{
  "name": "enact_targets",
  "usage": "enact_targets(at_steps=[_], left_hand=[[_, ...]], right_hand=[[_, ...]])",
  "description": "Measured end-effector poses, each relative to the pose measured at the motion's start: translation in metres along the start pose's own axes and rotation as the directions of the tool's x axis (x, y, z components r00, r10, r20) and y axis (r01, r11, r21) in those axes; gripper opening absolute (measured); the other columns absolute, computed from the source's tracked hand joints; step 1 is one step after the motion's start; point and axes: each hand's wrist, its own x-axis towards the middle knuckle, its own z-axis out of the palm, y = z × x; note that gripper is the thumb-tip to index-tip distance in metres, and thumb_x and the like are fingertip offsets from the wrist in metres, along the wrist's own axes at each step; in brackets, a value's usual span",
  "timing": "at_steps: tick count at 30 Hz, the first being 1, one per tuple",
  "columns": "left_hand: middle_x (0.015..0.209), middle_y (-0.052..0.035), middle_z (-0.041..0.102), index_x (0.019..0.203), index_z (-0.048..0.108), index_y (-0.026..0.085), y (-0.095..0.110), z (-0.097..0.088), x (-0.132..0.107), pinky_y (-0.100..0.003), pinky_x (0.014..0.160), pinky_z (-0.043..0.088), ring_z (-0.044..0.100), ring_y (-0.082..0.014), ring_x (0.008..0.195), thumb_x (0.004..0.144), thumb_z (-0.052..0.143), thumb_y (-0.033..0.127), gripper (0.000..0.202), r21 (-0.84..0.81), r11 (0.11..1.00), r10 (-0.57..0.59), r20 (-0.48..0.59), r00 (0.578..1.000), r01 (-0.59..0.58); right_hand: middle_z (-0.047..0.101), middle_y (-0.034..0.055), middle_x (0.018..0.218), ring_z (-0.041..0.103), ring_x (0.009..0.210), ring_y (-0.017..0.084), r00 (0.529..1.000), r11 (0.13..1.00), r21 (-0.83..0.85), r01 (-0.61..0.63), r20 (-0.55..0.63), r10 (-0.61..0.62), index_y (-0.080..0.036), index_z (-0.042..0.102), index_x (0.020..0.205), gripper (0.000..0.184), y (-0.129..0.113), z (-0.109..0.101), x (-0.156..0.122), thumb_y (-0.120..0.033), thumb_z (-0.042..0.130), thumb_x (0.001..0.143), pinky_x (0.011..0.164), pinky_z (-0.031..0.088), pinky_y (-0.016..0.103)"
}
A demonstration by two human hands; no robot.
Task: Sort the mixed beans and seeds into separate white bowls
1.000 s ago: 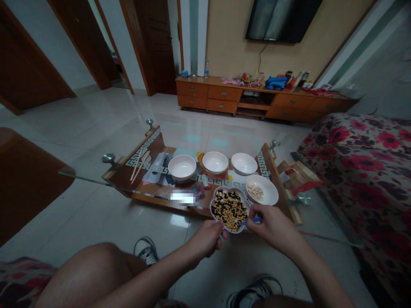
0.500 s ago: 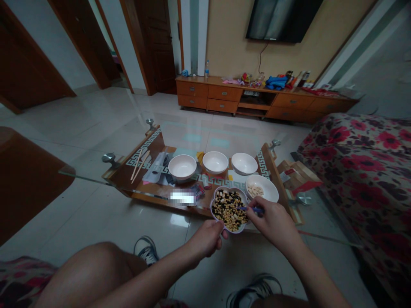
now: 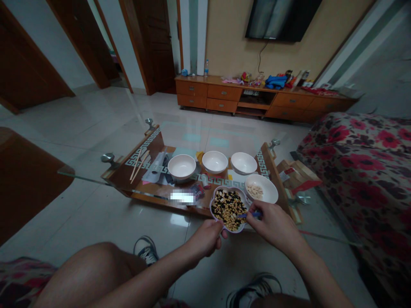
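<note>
My left hand (image 3: 210, 236) grips the near rim of a flower-shaped bowl (image 3: 213, 197), thumb on top. Yellow beans, black beans and some paler pieces (image 3: 228, 208) fill it. Pinched in the fingers of my right hand (image 3: 268, 220) is a thin purple utensil (image 3: 255, 214), its tip down among the beans at the bowl's right side. Whether it is a spoon or tweezers I cannot tell. Just behind my right hand stands a white bowl (image 3: 271, 190) holding pale pieces like peanuts (image 3: 255, 191).
Three white bowls (image 3: 182, 167) stand in a row farther back on the glass table (image 3: 96, 173). Chopsticks (image 3: 138, 166) lie at the left. Papers and packets show on the shelf beneath the glass. A paper bag (image 3: 298, 175) is at the right, by a flowered sofa (image 3: 353, 158).
My right hand has shifted slightly, and the purple utensil's tip sits a little nearer to me among the beans. My left hand keeps its hold on the flower-shaped bowl.
</note>
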Motion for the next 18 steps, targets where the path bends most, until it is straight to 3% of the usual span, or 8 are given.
enact_targets(at_steps=[18], left_hand=[[0.043,0.0065,0.040,0.078,0.052,0.019,0.0027,-0.0007,-0.0024,-0.021,0.038,0.014,0.022,-0.0065,0.032,0.092,0.032,0.060,0.047,0.001,1.000,-0.010,0.001,1.000,0.010]], right_hand=[[0.071,0.0040,0.074,0.065,0.070,0.020,0.998,0.994,0.099,0.050,0.025,-0.052,-0.023,0.066,0.077,0.017,-0.0018,0.0051,0.0012,-0.036,0.055,0.081,0.063,0.039,0.027]])
